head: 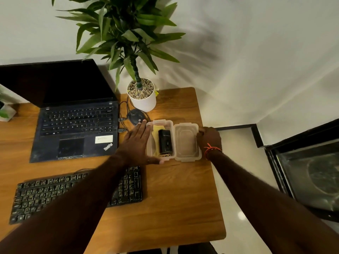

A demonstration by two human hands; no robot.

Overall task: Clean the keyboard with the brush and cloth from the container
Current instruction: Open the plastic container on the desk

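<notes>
- The left hand, fingers straight and together, presses flat against the left wall of the clear rectangular plastic container.
- The right hand curls round the right edge of the clear plastic lid, which lies just beside the container at its 3 o'clock.
- Inside the container lie a black boxy brush and a yellow cloth.
- The black dusty keyboard sits at the container's 8 o'clock on the wooden table.
</notes>
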